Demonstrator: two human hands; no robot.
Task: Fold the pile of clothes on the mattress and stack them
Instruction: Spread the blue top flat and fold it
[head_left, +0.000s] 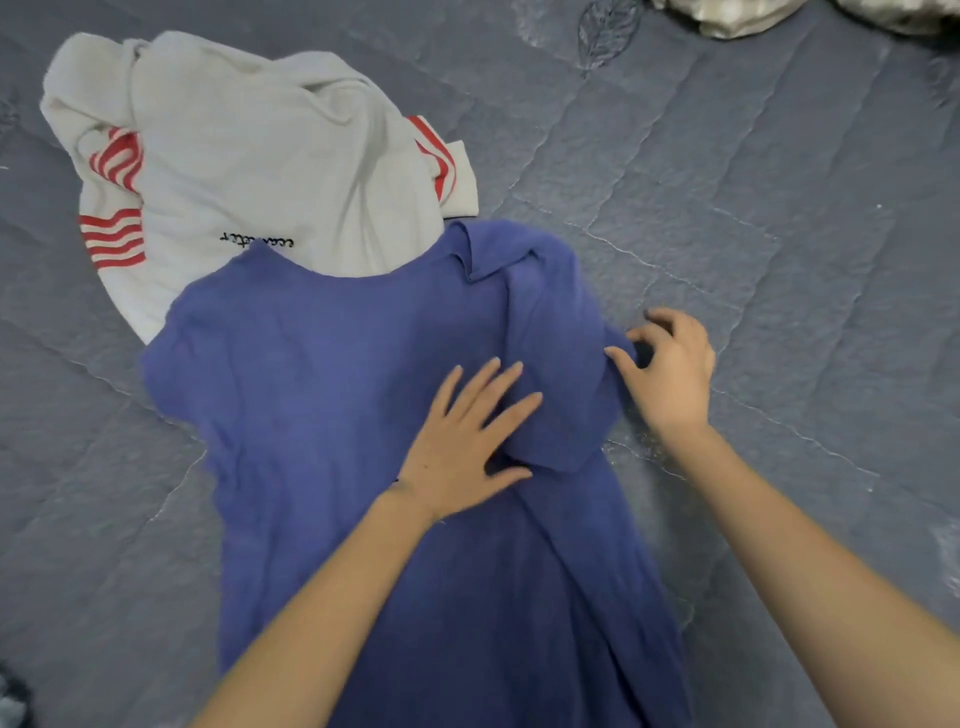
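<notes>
Blue shirt (322, 415) lies flat on the mattress (779, 260) below me. My left hand (462, 452) presses its middle, fingers spread wide. My right hand (670, 374) pinches its edge, fingers curled. White striped top (249, 156) lies crumpled beyond.

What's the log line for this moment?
folding blue shirt | left hand pressing flat | right hand pinching its edge | white garment crumpled

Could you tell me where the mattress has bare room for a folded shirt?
Bare mattress lies right of the blue shirt, from the right hand up to the beige fabric. A narrower strip lies left of the blue shirt, below the white shirt. The middle is crowded.
</notes>
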